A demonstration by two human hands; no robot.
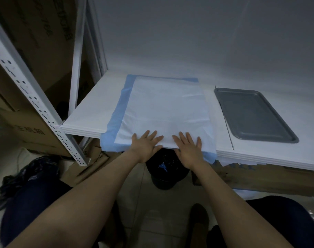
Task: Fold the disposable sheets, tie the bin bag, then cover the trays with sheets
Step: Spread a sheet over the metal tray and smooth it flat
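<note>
Your left hand [146, 144] and right hand [188, 149], fingers straight and spread, press flat on the near edge of the sheet [163, 108], which overhangs the front edge of the bench [91, 104]. The sheet's long axis runs away from you. The tray [254, 113], towards the right edge, holds nothing; your right hand is nearer it. The bin [163, 172] below holds a black bag.
</note>
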